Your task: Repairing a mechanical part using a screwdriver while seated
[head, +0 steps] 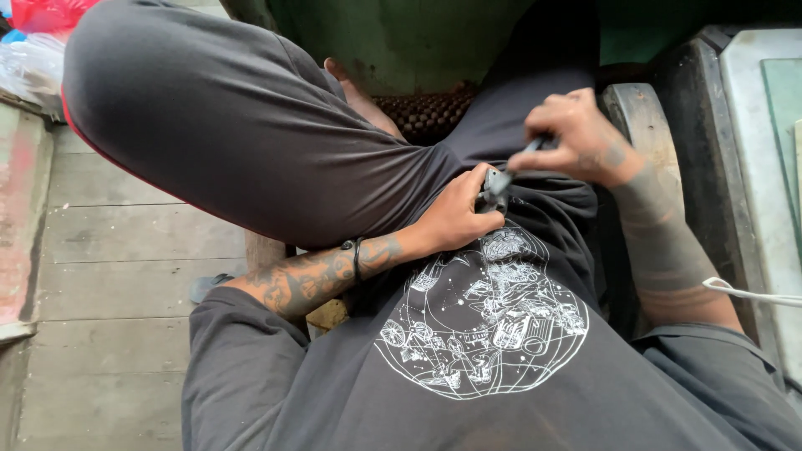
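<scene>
I look down at my own lap, in dark grey trousers and a black shirt with a white round print (483, 321). My left hand (458, 213) rests on my lap and grips a small grey metal part (496, 187). My right hand (576, 138) is just above and to the right, closed on a thin dark tool (530, 149) whose tip meets the metal part. What the tool is stays unclear because of blur. My raised left knee (209, 108) fills the upper left.
A green rusty object (409, 42) stands beyond my knees, a bare foot (359, 98) against it. Grey wooden floorboards (109, 284) lie at left, with plastic bags (33, 42) in the corner. A pale bench surface (756, 125) and a white cord (752, 294) are at right.
</scene>
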